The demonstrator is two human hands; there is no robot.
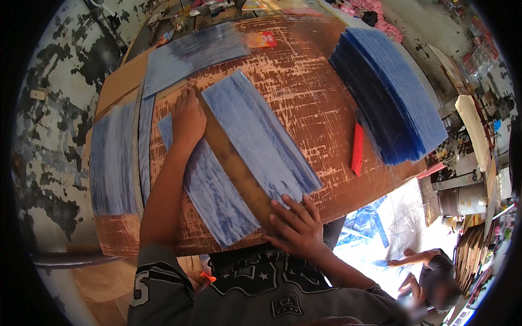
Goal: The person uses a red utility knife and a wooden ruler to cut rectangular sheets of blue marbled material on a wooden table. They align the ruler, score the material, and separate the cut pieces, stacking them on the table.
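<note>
A long brown straightedge-like strip [234,165] lies slantwise across blue-and-white streaked sheet material. One part of the material, a wide blue piece [258,130], shows to the right of the strip. To its left a narrower blue piece [217,190] is visible. My left hand [190,119] lies flat at the strip's far end, fingers stretched out. Near the table's front edge, my right hand [298,225] rests with fingers spread over the strip's near end and the corner of the wide piece. Neither hand is wrapped round anything. A red flat tool [357,149], shaped like a cutter knife, lies to the right.
A thick stack of blue sheets [391,98] stands at the table's right. More blue pieces [196,57] lie at the back and left of the scratched brown table [304,70]. A small orange packet [261,39] is behind. Another person [435,277] sits on the floor, lower right.
</note>
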